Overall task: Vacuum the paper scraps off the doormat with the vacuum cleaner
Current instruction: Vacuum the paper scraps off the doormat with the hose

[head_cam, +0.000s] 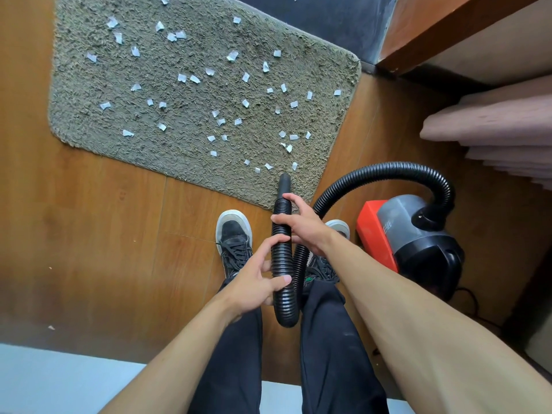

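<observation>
A shaggy grey-green doormat [191,94] lies on the wooden floor, with several small white paper scraps [194,79] strewn across it. Both hands hold the black ribbed vacuum hose [282,258]. My right hand [301,225] grips it near the smooth nozzle [284,182], whose tip sits over the mat's near edge. My left hand [257,282] grips the hose lower down, where it loops back. From there the hose arcs right to the red, grey and black vacuum cleaner [415,234] on the floor.
My two feet in black sneakers [234,237] stand just short of the mat. A wooden furniture edge [442,28] and stacked pinkish fabric [495,127] fill the right side. A dark mat [322,19] lies beyond the doormat. A pale surface [59,380] runs along the bottom.
</observation>
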`<action>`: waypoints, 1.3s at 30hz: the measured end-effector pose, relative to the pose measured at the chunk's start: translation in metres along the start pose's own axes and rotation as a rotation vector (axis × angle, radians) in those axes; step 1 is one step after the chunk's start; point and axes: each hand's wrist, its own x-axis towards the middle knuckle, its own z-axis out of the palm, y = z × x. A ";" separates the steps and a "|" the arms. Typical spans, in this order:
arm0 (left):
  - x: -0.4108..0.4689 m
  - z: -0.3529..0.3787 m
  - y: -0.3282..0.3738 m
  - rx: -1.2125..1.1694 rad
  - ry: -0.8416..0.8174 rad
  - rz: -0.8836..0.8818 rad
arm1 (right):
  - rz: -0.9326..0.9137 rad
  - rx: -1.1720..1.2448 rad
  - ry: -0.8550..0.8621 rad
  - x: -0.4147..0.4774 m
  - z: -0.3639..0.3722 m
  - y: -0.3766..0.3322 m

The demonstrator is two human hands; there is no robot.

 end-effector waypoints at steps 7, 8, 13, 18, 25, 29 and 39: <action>0.002 0.006 0.006 -0.030 -0.024 0.003 | -0.035 -0.003 0.030 -0.002 -0.006 -0.002; 0.001 0.007 0.006 -0.035 -0.015 0.011 | -0.031 -0.007 0.019 -0.002 -0.005 -0.004; -0.006 0.002 0.006 -0.086 0.063 0.056 | -0.023 -0.069 -0.036 0.005 0.014 -0.016; -0.009 -0.014 0.004 -0.126 0.110 0.061 | -0.028 -0.145 -0.043 0.016 0.035 -0.022; -0.016 -0.018 0.000 -0.153 0.129 0.049 | 0.008 -0.235 -0.068 0.020 0.046 -0.021; -0.016 -0.018 -0.002 -0.200 0.137 0.053 | -0.009 -0.265 -0.072 0.021 0.049 -0.023; -0.009 -0.031 0.010 -0.139 0.171 0.074 | -0.073 -0.282 -0.059 0.034 0.059 -0.035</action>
